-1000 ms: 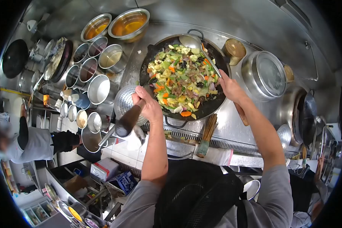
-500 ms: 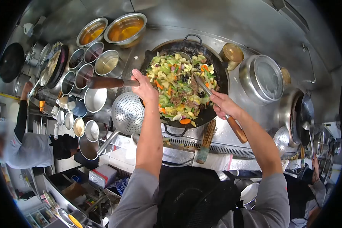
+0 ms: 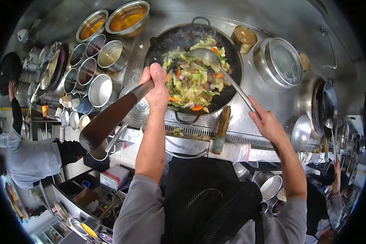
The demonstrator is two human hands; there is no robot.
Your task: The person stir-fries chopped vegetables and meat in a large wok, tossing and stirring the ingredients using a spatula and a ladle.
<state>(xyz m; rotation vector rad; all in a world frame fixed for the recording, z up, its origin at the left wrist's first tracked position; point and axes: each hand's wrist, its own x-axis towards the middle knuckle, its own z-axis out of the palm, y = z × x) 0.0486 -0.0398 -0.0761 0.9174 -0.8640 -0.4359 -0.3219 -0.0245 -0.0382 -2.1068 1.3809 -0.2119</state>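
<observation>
My left hand (image 3: 156,87) is closed around a metal utensil with a thick wooden handle (image 3: 112,114), which points down and left toward me. The working end of that utensil is hidden behind my hand and the food. In my right hand (image 3: 267,124) is the metal shaft of a ladle (image 3: 204,53); its bowl rests in the chopped food at the far side. A stir-fry of cabbage, carrot slices and brown meat pieces (image 3: 199,83) lies in a large black wok (image 3: 227,95), steaming a little.
A perforated strainer (image 3: 137,110) lies left of the wok. Metal bowls of orange liquid (image 3: 128,18) and several metal pots (image 3: 100,90) stand farther left. A bamboo brush (image 3: 219,138) lies at the front edge. A lidded pot (image 3: 278,63) stands right. Co-workers (image 3: 36,156) are at both sides.
My right hand has moved right and toward me, and the ladle bowl is up on the food. The left handle has swung closer to me. The food has shifted right, baring the wok's left side.
</observation>
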